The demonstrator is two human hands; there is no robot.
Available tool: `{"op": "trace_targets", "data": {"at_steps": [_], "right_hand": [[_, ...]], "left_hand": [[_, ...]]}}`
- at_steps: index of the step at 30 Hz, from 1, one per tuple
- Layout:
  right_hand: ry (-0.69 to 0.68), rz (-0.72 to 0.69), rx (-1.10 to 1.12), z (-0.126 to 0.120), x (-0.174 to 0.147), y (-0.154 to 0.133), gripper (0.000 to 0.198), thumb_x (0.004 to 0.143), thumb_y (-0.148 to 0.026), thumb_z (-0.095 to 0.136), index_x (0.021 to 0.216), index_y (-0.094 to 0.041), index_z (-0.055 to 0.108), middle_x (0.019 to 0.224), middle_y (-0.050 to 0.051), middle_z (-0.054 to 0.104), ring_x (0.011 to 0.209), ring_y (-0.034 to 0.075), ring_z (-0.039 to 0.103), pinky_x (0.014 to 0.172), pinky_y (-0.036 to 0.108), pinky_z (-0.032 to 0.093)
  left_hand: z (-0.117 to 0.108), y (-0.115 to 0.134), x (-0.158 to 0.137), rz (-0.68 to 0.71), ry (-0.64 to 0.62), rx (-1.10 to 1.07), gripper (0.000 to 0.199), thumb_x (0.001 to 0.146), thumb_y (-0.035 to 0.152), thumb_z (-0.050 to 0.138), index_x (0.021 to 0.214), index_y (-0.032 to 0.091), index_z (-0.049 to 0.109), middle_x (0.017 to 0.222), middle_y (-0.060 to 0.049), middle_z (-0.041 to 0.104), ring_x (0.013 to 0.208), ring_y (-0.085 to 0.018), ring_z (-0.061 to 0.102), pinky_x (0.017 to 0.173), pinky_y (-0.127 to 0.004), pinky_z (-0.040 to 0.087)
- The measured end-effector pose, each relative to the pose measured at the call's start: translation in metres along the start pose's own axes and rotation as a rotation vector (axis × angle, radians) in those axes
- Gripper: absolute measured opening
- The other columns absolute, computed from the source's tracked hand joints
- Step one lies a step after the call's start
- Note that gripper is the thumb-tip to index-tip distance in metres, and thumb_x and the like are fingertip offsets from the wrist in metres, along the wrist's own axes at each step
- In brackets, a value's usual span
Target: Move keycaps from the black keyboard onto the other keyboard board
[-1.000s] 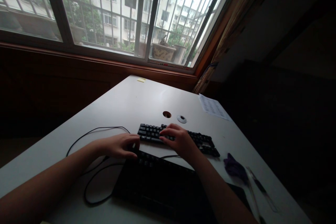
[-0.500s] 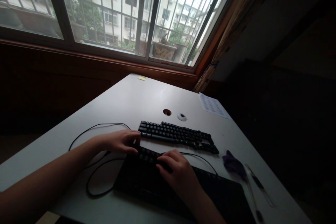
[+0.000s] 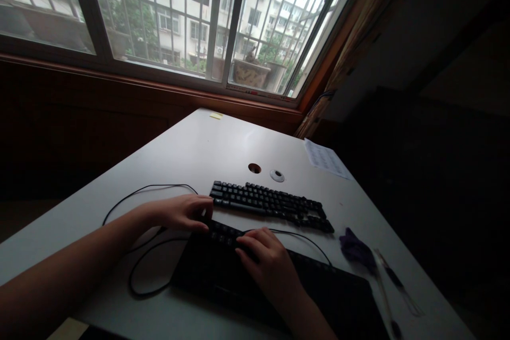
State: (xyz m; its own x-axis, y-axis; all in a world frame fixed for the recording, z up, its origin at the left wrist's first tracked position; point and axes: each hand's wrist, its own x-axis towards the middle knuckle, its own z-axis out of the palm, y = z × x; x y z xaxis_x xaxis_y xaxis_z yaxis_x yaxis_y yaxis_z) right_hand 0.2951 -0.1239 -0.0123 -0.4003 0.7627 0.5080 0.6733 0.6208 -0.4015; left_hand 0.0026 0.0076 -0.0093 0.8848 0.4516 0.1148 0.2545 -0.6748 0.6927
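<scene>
A dark keyboard (image 3: 215,271) lies slanted in front of me, a small group of keys (image 3: 221,235) showing at its far left part and most of its surface too dark to make out. My left hand (image 3: 185,212) curls over its far left corner, thumb and fingers bent around the edge. My right hand (image 3: 266,255) rests on the board with fingers bent together at the keys' right side; anything between the fingertips is hidden. Beyond both hands, many black keycaps (image 3: 271,202) sit in tight rows on the white table, laid out like a keyboard.
A black cable (image 3: 133,276) loops left of the keyboard. On the right lie a purple cloth (image 3: 356,247), a brush-like stick (image 3: 384,297) and a thin wire tool (image 3: 398,284). Farther back are a table hole (image 3: 254,168), a round cover (image 3: 277,175) and a paper sheet (image 3: 326,158).
The view has shifted very slightly. Both hands keep almost the same pose and place on the keyboard, and the rows of keycaps look unchanged.
</scene>
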Motion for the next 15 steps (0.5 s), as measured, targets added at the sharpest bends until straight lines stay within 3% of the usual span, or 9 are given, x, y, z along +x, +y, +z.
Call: {"op": "trace_targets", "data": {"at_steps": [15], "right_hand": [[-0.007, -0.015, -0.107, 0.0038, -0.0030, -0.0063, 0.020, 0.097, -0.013, 0.067, 0.112, -0.020, 0.077, 0.089, 0.006, 0.070, 0.082, 0.021, 0.066, 0.074, 0.034, 0.059]], "left_hand": [[-0.0004, -0.0002, 0.0001, 0.004, -0.001, 0.002, 0.038, 0.095, 0.056, 0.068, 0.105, 0.020, 0.064, 0.098, -0.004, 0.063, 0.087, -0.020, 0.059, 0.075, -0.026, 0.044]]}}
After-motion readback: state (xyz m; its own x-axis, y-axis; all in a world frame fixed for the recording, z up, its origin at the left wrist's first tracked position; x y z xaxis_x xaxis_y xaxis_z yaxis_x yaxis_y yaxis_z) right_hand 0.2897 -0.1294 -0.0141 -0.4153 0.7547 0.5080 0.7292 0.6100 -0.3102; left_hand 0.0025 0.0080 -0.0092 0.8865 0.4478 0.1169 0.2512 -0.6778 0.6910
